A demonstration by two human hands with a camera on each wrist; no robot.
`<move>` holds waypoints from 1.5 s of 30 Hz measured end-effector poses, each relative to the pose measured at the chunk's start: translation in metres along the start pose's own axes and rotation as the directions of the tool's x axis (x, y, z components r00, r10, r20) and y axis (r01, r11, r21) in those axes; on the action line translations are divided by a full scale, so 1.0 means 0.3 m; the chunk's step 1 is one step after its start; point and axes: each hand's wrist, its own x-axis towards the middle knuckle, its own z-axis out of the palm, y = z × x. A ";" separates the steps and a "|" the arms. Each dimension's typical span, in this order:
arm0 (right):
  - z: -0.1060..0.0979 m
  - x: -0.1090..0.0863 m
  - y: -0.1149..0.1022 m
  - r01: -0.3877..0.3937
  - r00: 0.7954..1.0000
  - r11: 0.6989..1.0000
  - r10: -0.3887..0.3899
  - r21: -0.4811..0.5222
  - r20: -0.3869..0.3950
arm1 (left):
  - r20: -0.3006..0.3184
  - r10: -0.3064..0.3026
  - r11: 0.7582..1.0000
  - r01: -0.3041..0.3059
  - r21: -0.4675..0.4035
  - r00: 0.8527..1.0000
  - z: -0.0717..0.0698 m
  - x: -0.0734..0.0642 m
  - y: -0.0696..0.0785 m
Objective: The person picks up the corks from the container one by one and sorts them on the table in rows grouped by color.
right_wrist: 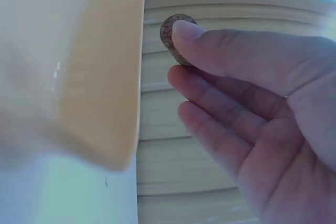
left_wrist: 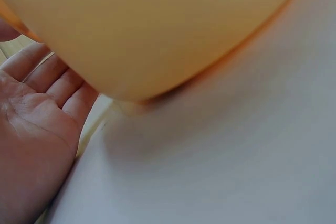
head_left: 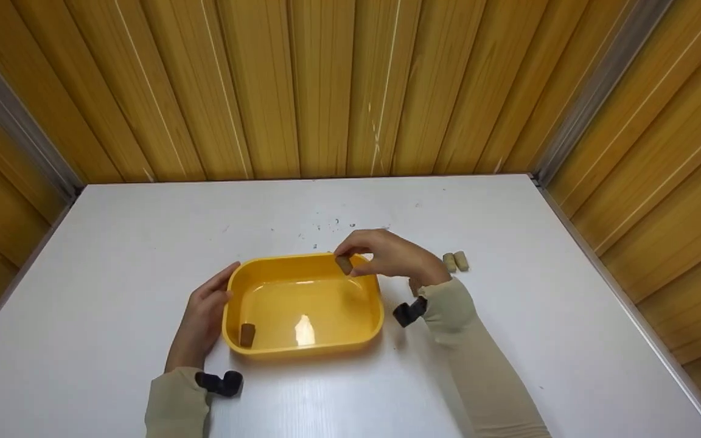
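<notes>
In the head view a yellow plastic tub [head_left: 302,350] stands on the white table. My left hand [head_left: 201,316] holds its left end, the thumb at the rim; in the left wrist view the fingers [left_wrist: 63,82] lie along the outer wall. Above the tub's far right corner, my right hand [head_left: 387,255] pinches a cork [head_left: 343,264] between thumb and fingers. The right wrist view shows the cork's round speckled end [right_wrist: 167,31] beside the thumb. A darker brown cork [head_left: 247,334] is inside the tub, at its near left corner.
Two light corks [head_left: 455,261] lie side by side on the table [head_left: 509,340], right of my right wrist. Another brown cork [head_left: 414,287] is partly hidden behind that wrist. Dark specks mark the table beyond the tub. Yellow wood-look panels [head_left: 320,91] wall the back and sides.
</notes>
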 end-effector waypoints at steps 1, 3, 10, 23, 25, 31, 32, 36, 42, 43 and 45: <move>-0.007 -0.013 0.009 0.009 1.000 1.000 -0.009 -0.002 -0.017 | 0.005 0.002 1.000 -0.002 0.001 1.000 -0.001 0.001 0.001; -0.020 -0.041 0.028 0.006 0.999 1.000 -0.006 0.001 -0.053 | 0.011 0.010 1.000 -0.010 0.003 1.000 -0.004 0.002 0.002; -0.044 -0.151 0.099 -0.052 0.984 0.999 0.048 -0.016 -0.170 | 0.001 0.013 1.000 -0.013 -0.002 1.000 -0.015 0.002 0.000; -0.058 -0.313 0.220 -0.213 0.947 0.977 0.213 0.025 -0.240 | -0.012 0.010 1.000 -0.010 -0.003 1.000 -0.009 0.003 0.000; -0.058 -0.328 0.235 -0.216 0.945 0.976 0.218 0.032 -0.244 | -0.012 0.009 1.000 -0.009 -0.008 1.000 -0.007 0.003 0.000; -0.062 -0.379 0.282 -0.205 0.943 0.979 0.200 0.009 -0.266 | 0.003 0.017 1.000 -0.017 -0.022 1.000 -0.003 0.001 -0.002; -0.062 -0.387 0.291 -0.204 0.942 0.979 0.197 0.002 -0.272 | 0.000 0.018 1.000 -0.018 -0.022 1.000 -0.003 0.001 -0.003; -0.063 -0.421 0.318 -0.205 0.937 0.979 0.194 -0.007 -0.292 | -0.006 0.020 1.000 -0.020 -0.023 1.000 -0.001 0.002 -0.003; -0.057 -0.458 0.350 -0.250 0.922 0.968 0.235 -0.009 -0.306 | -0.007 0.016 1.000 -0.016 -0.016 1.000 0.000 0.001 -0.001; -0.055 -0.464 0.357 -0.255 0.920 0.967 0.241 -0.007 -0.309 | -0.006 0.016 1.000 -0.016 -0.014 1.000 0.000 0.000 0.000; -0.053 -0.474 0.369 -0.260 0.917 0.966 0.248 0.003 -0.313 | -0.003 0.014 1.000 -0.014 -0.014 1.000 0.001 0.000 0.000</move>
